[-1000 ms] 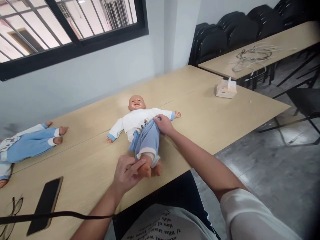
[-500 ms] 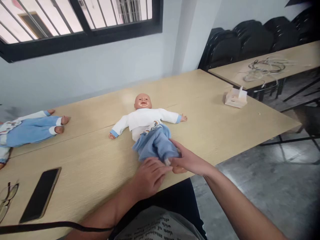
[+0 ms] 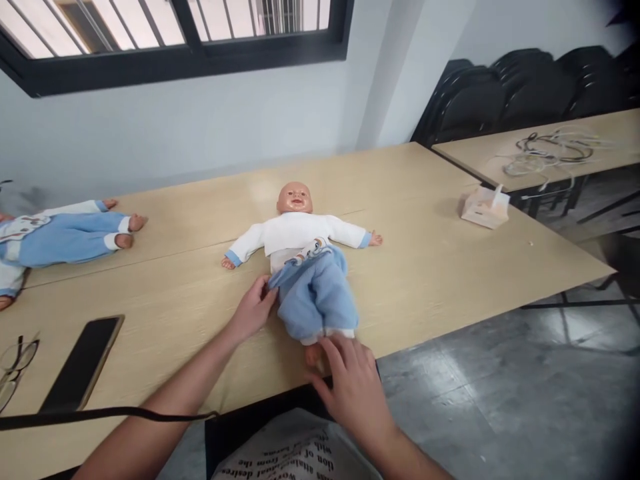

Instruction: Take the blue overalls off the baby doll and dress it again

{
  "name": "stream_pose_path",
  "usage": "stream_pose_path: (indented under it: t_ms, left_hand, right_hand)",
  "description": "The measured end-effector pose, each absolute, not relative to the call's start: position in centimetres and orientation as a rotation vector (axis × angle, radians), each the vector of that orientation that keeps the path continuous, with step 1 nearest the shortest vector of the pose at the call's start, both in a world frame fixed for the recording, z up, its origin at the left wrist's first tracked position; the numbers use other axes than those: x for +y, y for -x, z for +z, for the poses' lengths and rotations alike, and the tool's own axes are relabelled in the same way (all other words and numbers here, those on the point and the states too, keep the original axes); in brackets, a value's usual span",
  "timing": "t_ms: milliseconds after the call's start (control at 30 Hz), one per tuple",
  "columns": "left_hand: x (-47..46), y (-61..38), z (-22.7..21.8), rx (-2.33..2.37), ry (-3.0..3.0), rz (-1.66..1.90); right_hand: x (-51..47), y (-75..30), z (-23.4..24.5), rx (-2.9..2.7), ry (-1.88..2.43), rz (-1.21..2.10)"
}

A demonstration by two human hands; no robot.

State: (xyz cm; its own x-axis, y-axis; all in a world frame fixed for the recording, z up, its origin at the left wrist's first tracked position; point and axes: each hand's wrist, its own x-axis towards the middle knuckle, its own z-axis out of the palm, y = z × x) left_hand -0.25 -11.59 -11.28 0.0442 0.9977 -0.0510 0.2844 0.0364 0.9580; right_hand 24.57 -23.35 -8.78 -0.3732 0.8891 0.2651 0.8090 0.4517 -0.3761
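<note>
A baby doll (image 3: 295, 230) lies on its back, its head toward the wall and its arms spread. It wears a white top with blue cuffs and light blue trousers (image 3: 320, 293) with white ankle bands. The trousers sit loosely, and their printed waistband is rumpled below the doll's bare belly. My left hand (image 3: 256, 307) pinches the waistband at its left side. Over the ankle band of the leg on the right curls my right hand (image 3: 353, 377), thumb apart from the fingers; that foot is hidden under it. The other foot (image 3: 313, 355) shows beside my thumb.
A second doll (image 3: 75, 237) in matching clothes lies at the left. Nearer are a phone (image 3: 83, 363) and glasses (image 3: 15, 373). A small white box (image 3: 484, 207) stands at right, before a table with cables (image 3: 550, 153). A black strap (image 3: 110, 415) crosses low at left.
My left hand has moved from the ankles up to the waistband. My right hand has shifted down over one ankle. The trouser legs now lie straighter, with both ankle bands showing.
</note>
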Motion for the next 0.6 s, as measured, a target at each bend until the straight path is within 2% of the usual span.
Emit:
stream_pose_path:
  t_ms: [167,400,600]
  left_hand:
    - [-10.4,-0.7,-12.6,1.232,-1.019,1.277]
    - [-10.4,-2.3,-11.7,1.117,-0.842,1.229]
    - [-10.2,-2.4,-11.6,1.073,-1.042,1.153]
  right_hand:
    - [-22.2,-23.0,-9.7,-2.275,1.559,0.099]
    - [-20.9,-22.5,-11.1,-2.16,1.539,0.041]
    - [-19.4,-24.4,-10.7,-1.975,1.446,-0.085]
